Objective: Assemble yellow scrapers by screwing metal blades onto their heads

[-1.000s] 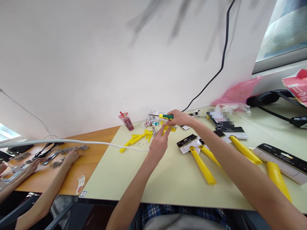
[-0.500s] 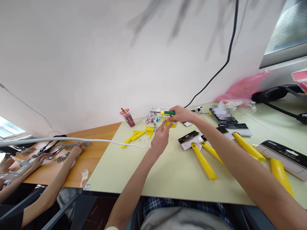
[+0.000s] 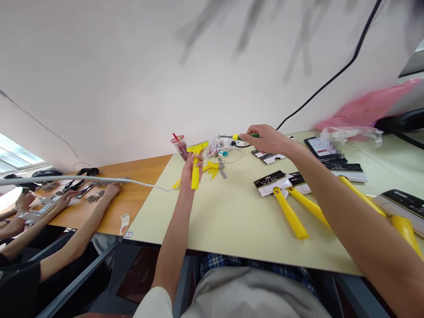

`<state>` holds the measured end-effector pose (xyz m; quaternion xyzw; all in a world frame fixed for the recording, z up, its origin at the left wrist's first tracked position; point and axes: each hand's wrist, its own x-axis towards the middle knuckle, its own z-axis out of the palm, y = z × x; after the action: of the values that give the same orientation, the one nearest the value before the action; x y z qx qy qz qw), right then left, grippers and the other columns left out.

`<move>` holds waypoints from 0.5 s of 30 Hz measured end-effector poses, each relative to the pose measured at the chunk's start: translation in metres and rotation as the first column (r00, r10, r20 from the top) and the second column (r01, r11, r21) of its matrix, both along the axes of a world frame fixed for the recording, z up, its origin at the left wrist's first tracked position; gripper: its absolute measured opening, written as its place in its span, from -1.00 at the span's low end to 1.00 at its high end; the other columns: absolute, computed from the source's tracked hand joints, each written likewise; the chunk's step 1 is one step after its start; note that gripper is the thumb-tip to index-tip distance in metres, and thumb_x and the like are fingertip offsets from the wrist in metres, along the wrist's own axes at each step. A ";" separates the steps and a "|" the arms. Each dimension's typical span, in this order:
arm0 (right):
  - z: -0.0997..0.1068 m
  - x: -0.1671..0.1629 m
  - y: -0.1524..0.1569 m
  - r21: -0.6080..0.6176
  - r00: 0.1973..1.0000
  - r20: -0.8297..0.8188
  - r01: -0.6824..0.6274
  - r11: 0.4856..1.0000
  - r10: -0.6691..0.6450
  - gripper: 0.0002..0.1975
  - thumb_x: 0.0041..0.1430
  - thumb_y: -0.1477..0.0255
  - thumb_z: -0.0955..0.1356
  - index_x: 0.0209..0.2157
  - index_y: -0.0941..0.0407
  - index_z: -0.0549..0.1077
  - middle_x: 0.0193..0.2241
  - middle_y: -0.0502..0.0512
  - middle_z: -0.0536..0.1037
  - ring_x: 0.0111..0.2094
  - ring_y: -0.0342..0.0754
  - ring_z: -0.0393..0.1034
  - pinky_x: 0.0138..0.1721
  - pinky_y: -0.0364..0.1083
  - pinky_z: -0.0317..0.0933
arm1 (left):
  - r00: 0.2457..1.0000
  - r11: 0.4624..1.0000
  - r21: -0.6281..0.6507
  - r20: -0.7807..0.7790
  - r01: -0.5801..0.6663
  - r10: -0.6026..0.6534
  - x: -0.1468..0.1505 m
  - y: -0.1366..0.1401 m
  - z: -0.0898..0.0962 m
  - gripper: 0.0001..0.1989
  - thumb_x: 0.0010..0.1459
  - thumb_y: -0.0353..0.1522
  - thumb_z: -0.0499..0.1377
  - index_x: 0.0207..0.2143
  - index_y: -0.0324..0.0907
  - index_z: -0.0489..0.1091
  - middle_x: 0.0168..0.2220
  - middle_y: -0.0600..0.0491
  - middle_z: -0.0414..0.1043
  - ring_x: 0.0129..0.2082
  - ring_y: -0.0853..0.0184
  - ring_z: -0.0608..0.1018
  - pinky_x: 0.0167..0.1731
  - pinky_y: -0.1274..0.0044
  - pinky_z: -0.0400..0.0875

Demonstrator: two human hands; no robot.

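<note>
My left hand (image 3: pixel 187 171) is closed round the handle of a yellow scraper (image 3: pixel 195 173). A thin metal blade shows along the scraper's wide head, which points up toward the wall. My right hand (image 3: pixel 265 138) grips a screwdriver (image 3: pixel 236 137) with a green and yellow handle, its shaft pointing left, above the back of the table. Between and below the hands lie small yellow plastic parts (image 3: pixel 212 168), loose metal blades (image 3: pixel 223 168) and tiny bits on the table. To the right, yellow handles (image 3: pixel 291 214) rest beside black-and-white packaging cards (image 3: pixel 270 182).
A drink cup (image 3: pixel 180 148) with a red straw stands behind my left hand. A white cable (image 3: pixel 132 179) crosses from the left. Other people's hands (image 3: pixel 112 190) work at the orange table (image 3: pixel 139 170). A phone (image 3: pixel 319 148) and pink bag (image 3: pixel 361 106) lie at the right.
My hands have come apart. The left has moved left, now showing the yellow scraper upright; the right has drawn back to the right and up with the screwdriver. The view has shifted slightly.
</note>
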<state>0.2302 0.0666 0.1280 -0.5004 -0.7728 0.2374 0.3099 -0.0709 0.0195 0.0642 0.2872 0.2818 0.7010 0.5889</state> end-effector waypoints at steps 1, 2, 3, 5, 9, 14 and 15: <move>-0.002 -0.004 -0.001 0.018 1.000 0.014 -0.009 1.000 0.009 -0.49 0.33 -0.13 0.39 -0.30 0.06 0.45 -0.53 0.02 0.48 -0.56 -0.07 0.30 -0.43 -0.03 0.11 | 1.000 0.999 0.025 0.012 -0.025 0.025 -0.009 -0.002 0.000 -0.83 0.45 -0.46 0.15 0.01 -0.10 0.46 0.18 -0.12 0.50 -0.20 0.50 0.59 -0.43 0.74 0.38; -0.005 -0.009 -0.002 0.041 0.999 0.024 -0.026 0.999 0.025 -0.50 0.31 -0.12 0.40 -0.29 0.06 0.47 -0.51 0.02 0.48 -0.55 -0.07 0.29 -0.42 -0.03 0.09 | 0.999 0.998 0.050 0.024 -0.040 0.039 -0.017 -0.003 0.000 -0.79 0.48 -0.46 0.11 0.04 -0.09 0.47 0.20 -0.13 0.48 -0.21 0.50 0.59 -0.44 0.74 0.38; -0.009 -0.015 -0.003 0.066 0.998 0.032 -0.049 0.997 0.047 -0.51 0.30 -0.12 0.41 -0.29 0.06 0.48 -0.49 0.02 0.48 -0.53 -0.07 0.27 -0.41 -0.03 0.06 | 0.998 0.996 0.074 0.039 -0.048 0.046 -0.023 -0.005 -0.002 -0.77 0.50 -0.47 0.08 0.06 -0.09 0.48 0.22 -0.14 0.48 -0.21 0.50 0.59 -0.45 0.75 0.37; -0.017 -0.029 -0.005 0.113 0.994 0.050 -0.099 0.989 0.094 -0.52 0.29 -0.09 0.41 -0.33 0.07 0.48 -0.48 0.02 0.47 -0.49 -0.07 0.23 -0.38 -0.03 0.03 | 0.997 0.993 0.105 0.068 -0.050 0.043 -0.031 -0.009 -0.006 -0.74 0.52 -0.47 0.04 0.06 -0.09 0.49 0.25 -0.15 0.46 -0.21 0.52 0.58 -0.45 0.76 0.36; -0.040 -0.062 -0.009 0.176 0.974 0.093 -0.222 0.959 0.208 -0.58 0.33 -0.02 0.40 -0.35 0.06 0.48 -0.52 -0.02 0.43 -0.46 -0.06 0.19 -0.34 -0.03 0.00 | 0.995 0.993 0.092 0.079 -0.076 0.068 -0.035 -0.010 -0.011 -0.78 0.48 -0.46 0.13 0.03 -0.04 0.50 0.27 -0.11 0.46 -0.19 0.50 0.59 -0.44 0.73 0.37; -0.074 -0.105 -0.008 0.208 0.955 0.114 -0.292 0.933 0.274 -0.65 0.41 0.09 0.40 -0.33 0.06 0.49 -0.50 0.00 0.48 -0.43 -0.03 0.27 -0.30 -0.04 0.02 | 0.988 0.987 0.129 0.128 -0.101 0.084 -0.040 -0.007 -0.014 -0.75 0.41 -0.46 0.21 0.06 -0.02 0.49 0.26 -0.10 0.47 -0.17 0.47 0.61 -0.44 0.71 0.39; -0.080 -0.112 -0.007 0.192 0.955 0.120 -0.289 0.938 0.270 -0.67 0.41 0.11 0.40 -0.31 0.07 0.51 -0.47 0.03 0.51 -0.41 -0.01 0.30 -0.29 -0.04 0.04 | 0.987 0.985 0.128 0.133 -0.111 0.094 -0.041 -0.007 -0.014 -0.74 0.40 -0.46 0.22 0.07 -0.01 0.48 0.25 -0.09 0.47 -0.17 0.47 0.62 -0.43 0.71 0.39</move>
<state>0.1183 0.0594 0.0475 -0.3608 -0.8700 0.1742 0.2876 -0.1120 0.0124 0.0498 0.2666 0.2102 0.7647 0.5477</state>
